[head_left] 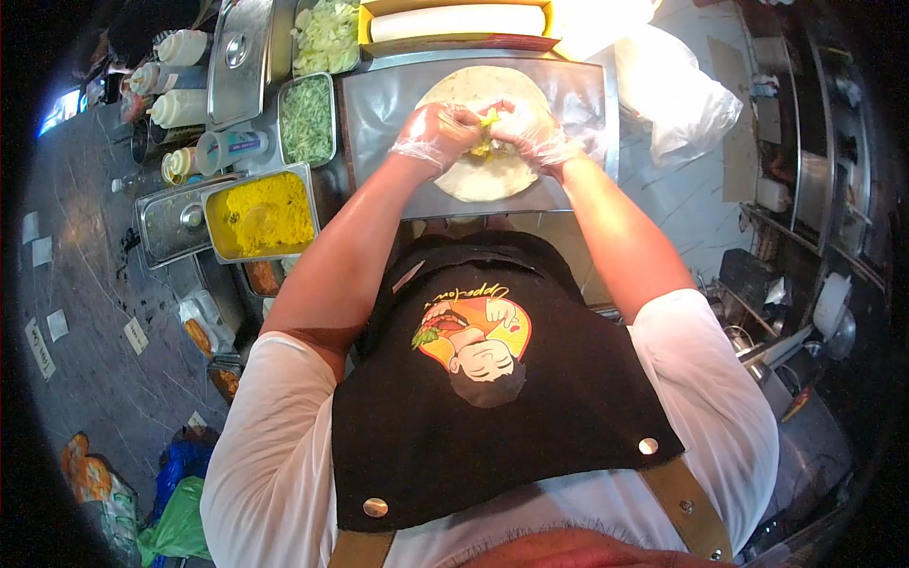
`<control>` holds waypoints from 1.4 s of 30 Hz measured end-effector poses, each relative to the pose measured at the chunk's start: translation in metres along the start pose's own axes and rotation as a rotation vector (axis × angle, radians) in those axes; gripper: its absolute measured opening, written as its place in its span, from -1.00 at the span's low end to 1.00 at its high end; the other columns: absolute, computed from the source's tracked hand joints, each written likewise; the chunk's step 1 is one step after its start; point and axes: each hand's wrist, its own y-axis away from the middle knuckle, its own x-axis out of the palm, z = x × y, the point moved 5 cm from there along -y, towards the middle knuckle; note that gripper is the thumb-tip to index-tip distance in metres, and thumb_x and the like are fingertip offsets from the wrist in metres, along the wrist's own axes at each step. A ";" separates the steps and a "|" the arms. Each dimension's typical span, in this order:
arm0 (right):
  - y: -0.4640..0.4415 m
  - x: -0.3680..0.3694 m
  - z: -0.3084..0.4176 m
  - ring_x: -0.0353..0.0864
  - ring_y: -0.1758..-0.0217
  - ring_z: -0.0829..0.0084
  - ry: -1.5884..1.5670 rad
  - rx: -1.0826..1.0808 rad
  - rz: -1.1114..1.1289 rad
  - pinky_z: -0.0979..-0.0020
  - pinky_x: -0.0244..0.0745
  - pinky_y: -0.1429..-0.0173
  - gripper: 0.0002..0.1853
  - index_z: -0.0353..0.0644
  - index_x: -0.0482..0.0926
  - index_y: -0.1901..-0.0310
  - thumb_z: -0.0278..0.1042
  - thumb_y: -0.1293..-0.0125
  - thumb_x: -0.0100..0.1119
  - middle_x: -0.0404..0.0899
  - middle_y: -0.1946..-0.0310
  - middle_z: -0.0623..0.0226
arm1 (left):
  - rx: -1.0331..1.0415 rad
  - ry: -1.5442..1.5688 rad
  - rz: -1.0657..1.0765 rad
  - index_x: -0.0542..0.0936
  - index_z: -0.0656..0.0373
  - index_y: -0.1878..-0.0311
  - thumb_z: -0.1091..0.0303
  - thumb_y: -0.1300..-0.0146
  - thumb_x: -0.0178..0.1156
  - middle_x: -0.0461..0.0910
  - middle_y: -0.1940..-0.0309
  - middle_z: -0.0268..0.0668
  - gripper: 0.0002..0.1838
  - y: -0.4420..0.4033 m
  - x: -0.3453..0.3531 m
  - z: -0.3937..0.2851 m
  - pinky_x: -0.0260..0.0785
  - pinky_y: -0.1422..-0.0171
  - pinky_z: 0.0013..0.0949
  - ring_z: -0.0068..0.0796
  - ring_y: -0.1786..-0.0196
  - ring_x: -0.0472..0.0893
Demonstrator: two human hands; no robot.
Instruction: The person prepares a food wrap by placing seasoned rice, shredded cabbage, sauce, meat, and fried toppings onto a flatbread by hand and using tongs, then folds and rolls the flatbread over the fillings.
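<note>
A round flatbread lies on a metal tray. Over its middle, my left hand and my right hand, both in clear plastic gloves, come together with fingers pinched. Between the fingertips shows a piece of yellow-green leafy food, which both hands hold. More yellow and pale filling sits on the bread just below the fingers, partly covered by them.
Left of the tray stand containers of shredded greens, chopped lettuce and yellow food, with squeeze bottles beyond. A yellow box with a white roll lies behind; a white plastic bag is at the right.
</note>
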 end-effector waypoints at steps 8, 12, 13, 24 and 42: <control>0.008 -0.012 0.011 0.75 -0.15 0.21 0.537 -0.065 -0.127 0.21 0.62 -0.31 -0.66 0.00 0.78 -0.12 -0.12 -0.37 0.38 0.78 -0.09 0.15 | -0.128 0.044 0.070 0.87 0.11 0.08 0.08 -0.38 0.48 0.83 0.28 -0.26 -0.71 0.007 -0.011 -0.003 0.60 -0.02 -0.25 -0.47 0.20 0.75; 0.001 -0.012 0.017 0.73 -0.22 0.08 0.638 -0.270 -0.156 0.15 0.60 -0.37 -0.60 0.03 0.75 -0.21 -0.20 -0.35 0.32 0.76 -0.14 0.09 | 0.084 -0.153 -0.075 0.87 0.17 -0.02 0.02 -0.33 0.47 0.84 0.00 -0.06 -0.59 -0.006 -0.006 0.014 0.61 -0.24 -0.12 -0.14 -0.04 0.80; 0.000 -0.010 0.018 0.72 -0.24 0.04 0.660 -0.239 -0.132 0.12 0.60 -0.39 -0.58 0.04 0.74 -0.24 -0.24 -0.35 0.29 0.76 -0.16 0.06 | 0.113 -0.173 -0.102 0.86 0.17 -0.04 0.01 -0.32 0.47 0.82 -0.05 -0.03 -0.57 -0.007 -0.003 0.019 0.60 -0.30 -0.09 -0.07 -0.09 0.79; -0.009 0.010 0.002 0.70 -0.35 -0.18 0.822 -0.305 0.038 -0.03 0.57 -0.51 -0.36 0.08 0.65 -0.42 -0.45 -0.26 0.20 0.74 -0.23 -0.18 | 0.388 -0.376 -0.303 0.64 0.17 -0.43 -0.09 -0.17 0.54 0.68 -0.33 0.05 -0.19 -0.002 0.004 0.030 0.49 -0.54 0.03 0.07 -0.38 0.67; 0.008 -0.016 0.000 0.69 -0.36 -0.06 0.646 -0.263 -0.032 0.07 0.53 -0.53 -0.43 0.03 0.66 -0.32 -0.43 -0.22 0.15 0.73 -0.24 -0.02 | 0.376 -0.277 -0.143 0.86 0.02 -0.15 0.09 -0.33 0.44 0.82 -0.09 -0.02 -0.61 -0.020 0.001 0.023 0.55 -0.44 0.01 0.05 -0.23 0.74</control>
